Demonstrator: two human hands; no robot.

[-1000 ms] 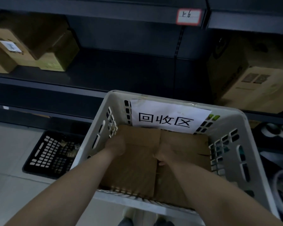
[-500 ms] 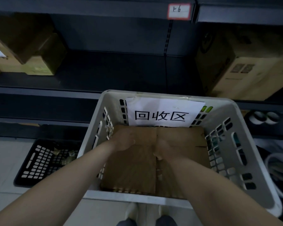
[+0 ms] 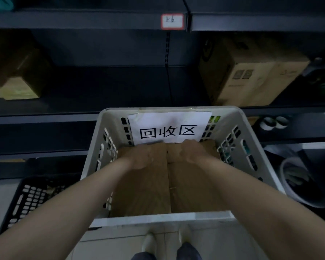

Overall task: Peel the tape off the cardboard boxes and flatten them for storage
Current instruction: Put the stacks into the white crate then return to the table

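Left hand [image 3: 141, 156] and right hand [image 3: 190, 151]: fingers curled on far edge of flattened cardboard [image 3: 148, 192], lying inside white basket [image 3: 176, 217]. Likely light, stiff, folding at creases; best held by opposite edges.

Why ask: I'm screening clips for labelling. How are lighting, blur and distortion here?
Head view: dim, bluish light; the left shelf box nearly lost in shadow; the paper sign brightest and legible; left hand, right hand and cardboard softly blurred; wide-angle stretch toward the edges.
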